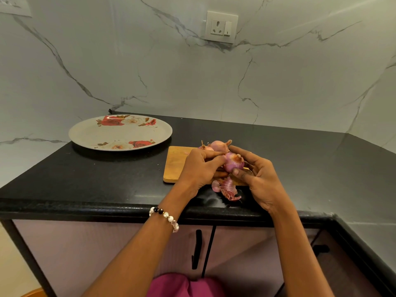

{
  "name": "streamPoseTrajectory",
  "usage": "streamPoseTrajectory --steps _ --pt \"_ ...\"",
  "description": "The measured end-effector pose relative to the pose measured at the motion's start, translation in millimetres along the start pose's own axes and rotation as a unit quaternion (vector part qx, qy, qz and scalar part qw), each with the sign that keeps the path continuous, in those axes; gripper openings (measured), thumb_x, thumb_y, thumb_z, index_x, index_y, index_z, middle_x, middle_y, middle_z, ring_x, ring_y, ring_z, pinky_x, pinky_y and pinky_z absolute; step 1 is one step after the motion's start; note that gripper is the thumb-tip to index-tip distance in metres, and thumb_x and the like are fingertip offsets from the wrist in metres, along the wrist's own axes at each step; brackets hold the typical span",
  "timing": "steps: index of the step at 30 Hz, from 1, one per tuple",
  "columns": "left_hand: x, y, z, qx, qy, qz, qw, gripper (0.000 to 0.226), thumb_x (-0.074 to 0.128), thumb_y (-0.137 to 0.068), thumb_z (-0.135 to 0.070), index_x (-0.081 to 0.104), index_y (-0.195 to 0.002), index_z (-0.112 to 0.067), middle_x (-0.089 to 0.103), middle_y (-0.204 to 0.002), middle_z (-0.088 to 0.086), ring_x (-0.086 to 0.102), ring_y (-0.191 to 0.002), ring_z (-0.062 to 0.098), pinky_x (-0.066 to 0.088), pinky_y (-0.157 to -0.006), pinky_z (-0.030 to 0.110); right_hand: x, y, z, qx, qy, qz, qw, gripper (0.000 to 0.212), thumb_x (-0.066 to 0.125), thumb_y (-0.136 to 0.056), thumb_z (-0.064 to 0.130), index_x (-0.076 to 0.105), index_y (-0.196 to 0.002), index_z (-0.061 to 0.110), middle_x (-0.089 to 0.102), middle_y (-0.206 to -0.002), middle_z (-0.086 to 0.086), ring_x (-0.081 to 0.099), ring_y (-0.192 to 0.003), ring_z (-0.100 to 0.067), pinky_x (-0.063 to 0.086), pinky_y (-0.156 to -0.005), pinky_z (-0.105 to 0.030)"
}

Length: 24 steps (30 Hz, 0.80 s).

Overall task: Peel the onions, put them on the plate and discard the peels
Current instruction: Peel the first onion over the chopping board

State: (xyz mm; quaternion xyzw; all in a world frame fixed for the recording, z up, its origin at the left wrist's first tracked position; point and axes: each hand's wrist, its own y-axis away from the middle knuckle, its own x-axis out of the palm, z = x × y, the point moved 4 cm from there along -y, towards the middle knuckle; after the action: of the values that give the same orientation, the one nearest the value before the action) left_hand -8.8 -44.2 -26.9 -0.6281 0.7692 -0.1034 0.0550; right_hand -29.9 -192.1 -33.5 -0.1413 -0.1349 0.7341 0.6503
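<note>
Onion [233,162] between both hands' grips

We can read no text, label, brand or number anywhere here; the white wall socket plate [221,27], upper centre, bears none.

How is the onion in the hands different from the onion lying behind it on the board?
The held onion is up in the air, gripped by the left hand and right hand; the onion behind lies on the cutting board, untouched. The held onion looks shiny purple, mostly peeled; the onion behind has its pale, papery skin on. Both are small, roundish and keep a dry tip.
</note>
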Motion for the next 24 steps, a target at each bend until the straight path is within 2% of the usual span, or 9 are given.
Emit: streamPoseTrajectory --steps 6,14,20,24 --pt "-2.8 -2.2 3.2 0.027 -0.056 -0.002 0.998 0.03 0.069 -0.083 -0.005 0.068 -0.114 -0.008 0.072 -0.104 0.009 0.07 -0.092 0.02 0.058 -0.082 0.041 0.6 0.3 0.1 0.011 -0.006 -0.003 1.0 0.055 0.059 -0.086 -0.018 0.067 -0.122 0.022 0.053 -0.135 -0.02 0.066 -0.114 -0.023 0.06 -0.083 -0.034" --pt "-2.7 -0.3 1.5 0.038 -0.077 -0.019 0.996 0.034 0.056 -0.085 0.011 0.067 -0.114 -0.005 0.07 -0.106 0.012 0.072 -0.086 0.019 0.06 -0.074 0.034 1.3 0.0 1.1 0.002 -0.001 -0.006 1.0 0.056 0.06 -0.085 -0.019 0.066 -0.122 0.022 0.053 -0.135 -0.021 0.066 -0.114 -0.023 0.06 -0.082 -0.03" --pt "-2.7 -1.0 1.2 0.029 -0.037 -0.015 0.999 0.023 0.065 -0.088 -0.009 0.069 -0.111 -0.008 0.071 -0.103 0.011 0.072 -0.086 0.02 0.06 -0.076 0.04 0.1 0.2 0.6 -0.002 0.002 -0.006 1.0 0.056 0.059 -0.085 -0.02 0.065 -0.125 0.02 0.054 -0.135 -0.02 0.065 -0.116 -0.024 0.06 -0.084 -0.033" --pt "-4.1 -1.8 3.2 0.031 -0.051 -0.018 0.998 0.025 0.069 -0.084 -0.007 0.07 -0.109 -0.009 0.072 -0.101 0.01 0.071 -0.089 0.023 0.059 -0.078 0.044 0.8 0.8 1.1 -0.003 0.005 0.008 1.0 0.058 0.057 -0.086 -0.022 0.066 -0.124 0.021 0.054 -0.135 -0.019 0.065 -0.115 -0.023 0.06 -0.084 -0.032"
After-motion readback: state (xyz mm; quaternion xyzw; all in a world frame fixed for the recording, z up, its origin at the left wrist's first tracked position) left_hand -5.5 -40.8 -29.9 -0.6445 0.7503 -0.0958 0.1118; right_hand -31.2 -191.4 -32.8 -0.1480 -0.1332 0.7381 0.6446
